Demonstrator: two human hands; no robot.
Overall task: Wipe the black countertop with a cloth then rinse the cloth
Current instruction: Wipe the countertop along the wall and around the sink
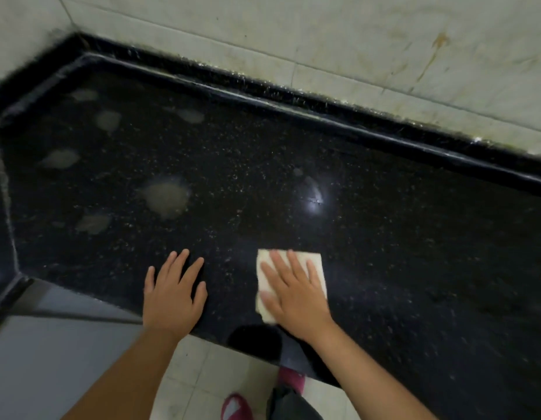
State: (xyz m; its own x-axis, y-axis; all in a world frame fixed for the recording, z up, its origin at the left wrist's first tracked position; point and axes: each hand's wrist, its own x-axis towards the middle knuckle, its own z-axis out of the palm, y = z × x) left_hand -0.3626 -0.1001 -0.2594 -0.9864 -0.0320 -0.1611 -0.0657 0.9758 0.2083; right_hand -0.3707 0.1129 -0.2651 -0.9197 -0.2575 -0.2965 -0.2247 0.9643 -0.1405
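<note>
The black speckled countertop [293, 153] fills most of the view, with several pale grey smears [166, 197] on its left half. A folded white cloth [264, 278] lies flat near the front edge. My right hand [296, 295] presses down on the cloth with its fingers spread, covering most of it. My left hand [172, 294] rests flat on the bare counter to the left of the cloth, fingers apart, holding nothing.
A raised black lip [323, 116] runs along the back below a stained pale tiled wall [354, 43]. The counter angles off at the left corner [8, 225]. Below the front edge are pale floor tiles [202, 374] and pink slippers [236, 407].
</note>
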